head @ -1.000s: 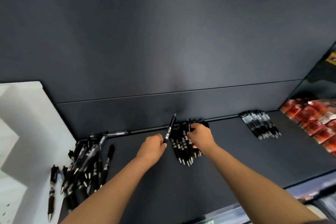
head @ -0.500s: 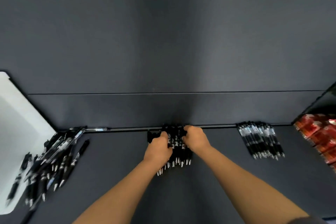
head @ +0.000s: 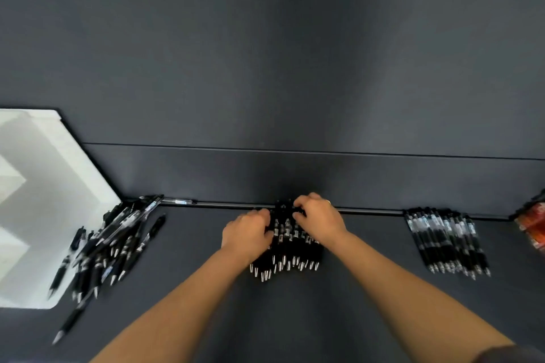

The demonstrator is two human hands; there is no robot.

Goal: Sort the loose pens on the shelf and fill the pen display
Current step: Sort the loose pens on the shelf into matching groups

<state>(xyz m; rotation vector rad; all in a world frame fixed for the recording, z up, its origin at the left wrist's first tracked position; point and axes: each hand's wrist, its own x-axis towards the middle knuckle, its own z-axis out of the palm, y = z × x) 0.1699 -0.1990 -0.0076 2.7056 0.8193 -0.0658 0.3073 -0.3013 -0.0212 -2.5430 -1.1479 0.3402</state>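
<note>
A bundle of black pens (head: 295, 253) lies in the middle of the dark shelf (head: 309, 318), tips pointing toward me. My left hand (head: 247, 233) grips its left side with curled fingers. My right hand (head: 320, 219) curls over the pens' far ends, fingertips and thumb on them. A messy pile of loose black pens (head: 118, 233) lies at the left. A tidy row of pens (head: 445, 242) lies at the right. No pen display is in view.
A white panel (head: 44, 186) stands at the left behind the loose pile. One pen (head: 180, 201) lies along the shelf's back rail, another (head: 69, 321) near the front left. Red packages (head: 533, 224) sit at the far right. A dark back wall rises behind.
A second ago my left hand held a single pen up; it now sits in the middle bundle with both hands on it. The view has swung to centre on the bundle.
</note>
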